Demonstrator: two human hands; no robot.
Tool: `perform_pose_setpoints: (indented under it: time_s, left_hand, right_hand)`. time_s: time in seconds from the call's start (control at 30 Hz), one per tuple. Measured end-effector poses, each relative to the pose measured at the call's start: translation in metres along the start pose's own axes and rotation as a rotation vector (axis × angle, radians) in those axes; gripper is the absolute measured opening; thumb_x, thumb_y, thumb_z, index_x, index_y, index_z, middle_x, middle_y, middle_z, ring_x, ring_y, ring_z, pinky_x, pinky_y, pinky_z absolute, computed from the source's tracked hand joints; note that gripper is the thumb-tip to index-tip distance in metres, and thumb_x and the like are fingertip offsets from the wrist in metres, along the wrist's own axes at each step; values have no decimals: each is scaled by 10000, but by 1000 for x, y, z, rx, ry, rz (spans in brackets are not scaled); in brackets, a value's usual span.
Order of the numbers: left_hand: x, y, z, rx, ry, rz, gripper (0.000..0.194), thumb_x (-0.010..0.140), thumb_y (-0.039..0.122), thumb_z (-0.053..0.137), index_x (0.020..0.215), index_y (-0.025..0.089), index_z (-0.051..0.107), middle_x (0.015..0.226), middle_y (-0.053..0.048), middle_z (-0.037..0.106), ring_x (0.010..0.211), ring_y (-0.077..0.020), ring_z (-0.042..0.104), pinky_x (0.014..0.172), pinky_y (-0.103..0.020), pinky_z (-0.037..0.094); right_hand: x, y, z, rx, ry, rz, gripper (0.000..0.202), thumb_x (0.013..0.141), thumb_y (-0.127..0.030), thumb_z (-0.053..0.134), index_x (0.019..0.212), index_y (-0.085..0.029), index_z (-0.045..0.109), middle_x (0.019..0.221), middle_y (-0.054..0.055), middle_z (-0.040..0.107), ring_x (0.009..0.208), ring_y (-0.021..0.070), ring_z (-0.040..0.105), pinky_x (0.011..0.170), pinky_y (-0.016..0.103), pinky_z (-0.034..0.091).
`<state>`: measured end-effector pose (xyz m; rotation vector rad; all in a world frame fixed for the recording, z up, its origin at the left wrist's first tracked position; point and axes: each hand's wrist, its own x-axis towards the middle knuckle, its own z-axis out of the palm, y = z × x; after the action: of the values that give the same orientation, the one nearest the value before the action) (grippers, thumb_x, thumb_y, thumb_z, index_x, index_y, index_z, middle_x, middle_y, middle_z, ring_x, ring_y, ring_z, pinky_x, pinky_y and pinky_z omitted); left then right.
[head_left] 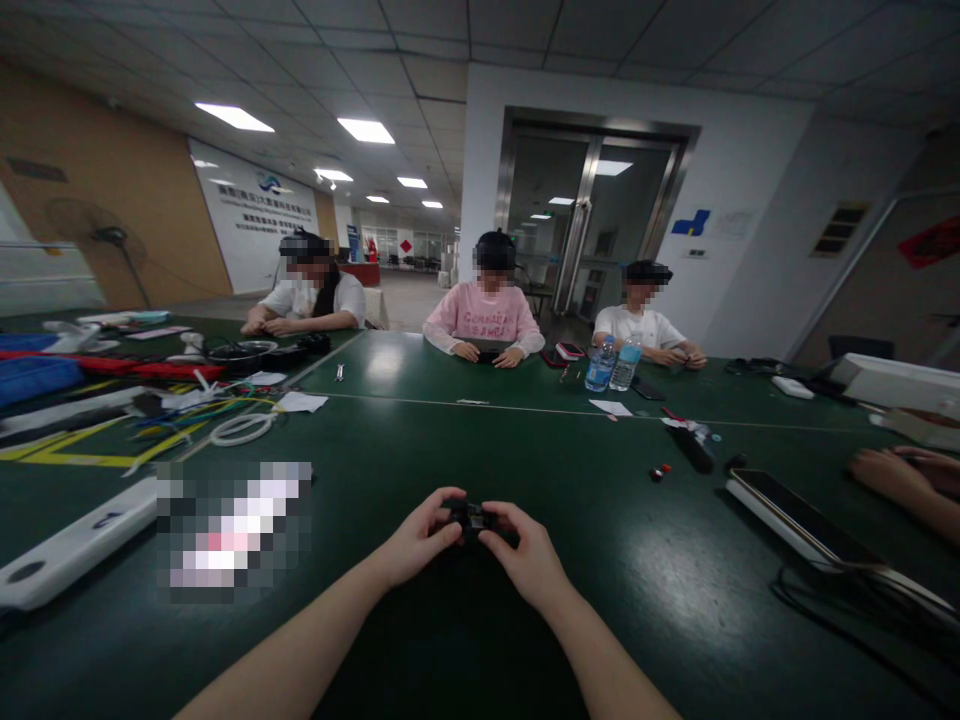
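Observation:
A small black object (472,520) sits between my two hands, just above or on the dark green table (465,450), near the middle of the view. My left hand (422,535) grips its left side with thumb and fingertips. On the right side, the thumb and fingers of my right hand (525,548) pinch the same object. Its top shows some lighter detail, too small to make out. Fingertips cover both of its ends.
To the left lie a long white device (82,540), a blurred-out bright item, cables (244,430) and blue trays. Right are a black-topped device (802,515), a black strip and another person's hands (900,475). Three people sit opposite, near two water bottles (624,365).

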<state>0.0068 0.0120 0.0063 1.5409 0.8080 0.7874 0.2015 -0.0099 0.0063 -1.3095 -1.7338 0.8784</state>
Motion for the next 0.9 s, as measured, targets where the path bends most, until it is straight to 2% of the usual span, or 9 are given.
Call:
perform_pose_setpoints:
  time_s: [0.13, 0.33, 0.53, 0.9]
  left_hand:
    - [0, -1, -1, -15, -2, 4, 513, 787, 354, 559, 1222, 221, 321, 975, -58, 588, 876, -194, 576, 813, -372, 412]
    - [0, 3, 0, -10, -19, 6, 398, 795, 323, 556, 1133, 200, 386, 954, -54, 591, 877, -190, 578, 803, -365, 423]
    - [-1, 7, 2, -6, -18, -15, 417, 791, 282, 562, 1148, 203, 362, 955, -56, 590, 877, -194, 574, 782, -362, 428]
    - [1, 2, 3, -3, 5, 1, 396, 786, 260, 568, 1124, 214, 366, 906, -29, 584, 828, -172, 573, 743, -334, 427]
  right_hand:
    - [1, 0, 1, 4, 5, 0, 330, 742, -244, 585, 1071, -263, 570, 1032, 7, 620, 959, 186, 572, 888, 359, 440]
    - [-1, -2, -1, 1, -10, 10, 329, 753, -252, 580, 1082, -259, 560, 1055, 8, 610, 966, 184, 569, 881, 357, 442]
    - [-2, -6, -3, -21, -17, 18, 315, 761, -249, 572, 1075, -273, 563, 1039, -3, 610, 971, 186, 566, 882, 361, 438]
    - [-1, -3, 0, -25, -8, -18, 320, 746, -236, 592, 1064, -269, 567, 1060, -1, 599, 973, 182, 558, 868, 360, 442]
